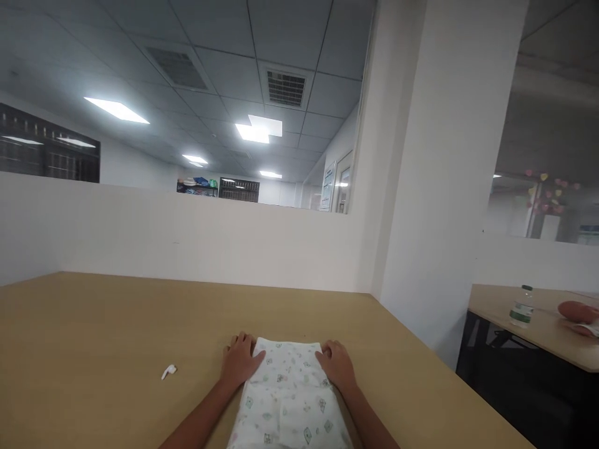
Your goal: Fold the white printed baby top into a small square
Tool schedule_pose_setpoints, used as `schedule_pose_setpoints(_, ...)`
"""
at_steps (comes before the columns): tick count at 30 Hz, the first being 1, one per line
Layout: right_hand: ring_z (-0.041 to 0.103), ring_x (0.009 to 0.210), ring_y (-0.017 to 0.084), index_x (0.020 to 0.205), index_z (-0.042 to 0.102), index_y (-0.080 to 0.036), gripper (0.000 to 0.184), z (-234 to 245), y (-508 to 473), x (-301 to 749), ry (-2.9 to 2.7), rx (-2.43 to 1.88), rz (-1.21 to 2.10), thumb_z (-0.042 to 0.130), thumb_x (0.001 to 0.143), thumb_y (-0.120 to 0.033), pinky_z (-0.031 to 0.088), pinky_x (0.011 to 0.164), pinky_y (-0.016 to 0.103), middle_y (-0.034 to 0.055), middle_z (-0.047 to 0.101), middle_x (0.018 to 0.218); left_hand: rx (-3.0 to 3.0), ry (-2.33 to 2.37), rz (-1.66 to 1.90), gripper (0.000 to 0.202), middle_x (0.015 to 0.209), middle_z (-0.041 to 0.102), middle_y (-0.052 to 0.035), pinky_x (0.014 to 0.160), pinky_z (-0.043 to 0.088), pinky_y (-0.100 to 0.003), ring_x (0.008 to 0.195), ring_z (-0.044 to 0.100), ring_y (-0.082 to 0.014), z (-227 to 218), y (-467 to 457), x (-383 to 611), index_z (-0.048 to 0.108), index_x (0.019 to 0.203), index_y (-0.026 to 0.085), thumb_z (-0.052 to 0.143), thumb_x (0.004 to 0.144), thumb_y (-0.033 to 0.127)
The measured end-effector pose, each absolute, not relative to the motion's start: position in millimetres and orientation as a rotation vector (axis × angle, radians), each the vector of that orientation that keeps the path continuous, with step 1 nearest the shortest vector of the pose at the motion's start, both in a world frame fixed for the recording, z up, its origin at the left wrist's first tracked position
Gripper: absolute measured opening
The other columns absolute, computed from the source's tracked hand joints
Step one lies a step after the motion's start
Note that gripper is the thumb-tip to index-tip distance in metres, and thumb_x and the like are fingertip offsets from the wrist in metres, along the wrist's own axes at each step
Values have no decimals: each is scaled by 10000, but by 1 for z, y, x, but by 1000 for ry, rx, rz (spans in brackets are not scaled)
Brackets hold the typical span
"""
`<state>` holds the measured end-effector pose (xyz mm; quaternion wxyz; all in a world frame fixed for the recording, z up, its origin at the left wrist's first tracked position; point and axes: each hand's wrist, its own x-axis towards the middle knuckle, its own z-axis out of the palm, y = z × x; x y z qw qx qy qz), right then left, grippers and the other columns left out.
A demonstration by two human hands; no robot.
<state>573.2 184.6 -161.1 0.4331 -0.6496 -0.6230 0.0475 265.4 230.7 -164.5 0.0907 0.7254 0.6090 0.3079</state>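
Two bare hands press flat on a folded cloth on a wooden desk.

The left hand [241, 365] and right hand [337, 365] rest palm-down, fingers loosely spread and gripping nothing, on the far corners of a soft, white, rectangular folded cloth with small pastel prints [290, 399]. The cloth lies between the fingers and extends back between the forearms, on a smooth, light-brown wooden desk [93, 349]. Left of the left fingers, well apart, lies a small white earbud-shaped object [169, 371].
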Motion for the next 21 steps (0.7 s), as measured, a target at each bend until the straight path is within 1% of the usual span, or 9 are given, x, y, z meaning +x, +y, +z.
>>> schedule_pose_setpoints(3,531,780,179,735,583,-155,78,-161,197,571,-1557,-1500,336,636,736,-212,418,786,288,40,596,782,2072,1647,1101,185,1023,615,-93,987,356,-435,1098,529,-306,-173,240,263,588,875,178,590,802,348)
schedule_pose_setpoints(7,571,770,166,821,586,-152,222,-160,200,575,-1534,-1367,531,626,751,-359,465,759,275,51,633,840,1971,1404,1238,105,823,588,-31,827,410,-317,840,553,-207,-181,248,255,499,814,190,520,778,286)
schedule_pose_setpoints(9,617,853,189,881,591,-144,333,-157,197,577,-1495,-1308,610,635,757,-450,494,804,292,86,661,932,1938,1314,1257,120,818,583,-21,783,428,-288,799,556,-183,-182,250,251,469,822,195,488,767,300)
schedule_pose_setpoints(11,644,941,218,975,615,-133,436,-152,191,576,-1462,-1264,675,642,751,-506,513,847,312,117,679,1028,1896,1215,1278,173,871,611,-33,805,456,-281,841,588,-183,-180,251,249,486,864,190,476,735,305)
schedule_pose_setpoints(14,645,1044,256,1100,664,-115,517,-141,181,569,-1391,-1184,819,673,711,-455,516,886,330,142,684,1138,1807,1089,1261,369,984,675,-72,852,496,-290,943,646,-204,-173,249,248,561,1026,161,472,690,284)
schedule_pose_setpoints(16,639,1051,263,1107,700,-110,496,-133,175,562,-1347,-1118,941,673,688,-375,507,882,322,136,688,1154,1676,991,1220,486,1076,700,-95,863,511,-296,1028,663,-225,-166,244,249,586,1147,145,506,683,266)
schedule_pose_setpoints(18,636,959,242,1038,725,-113,424,-124,170,556,-1321,-1088,996,661,679,-329,492,811,293,111,701,1070,1568,922,1154,492,1142,706,-109,861,515,-301,1080,663,-251,-157,238,251,621,1172,141,594,706,293)
schedule_pose_setpoints(19,624,888,221,980,723,-116,372,-120,168,554,-1310,-1088,987,663,678,-324,475,760,274,93,699,994,1565,930,1116,467,1144,710,-109,845,515,-303,1071,665,-264,-152,235,252,648,1142,138,639,721,339)
schedule_pose_setpoints(21,570,764,175,851,677,-127,277,-113,165,549,-1286,-1101,942,698,671,-336,419,676,240,52,653,838,1664,1023,1048,429,1037,726,-100,764,499,-304,959,675,-277,-142,231,255,698,1000,123,678,742,465)
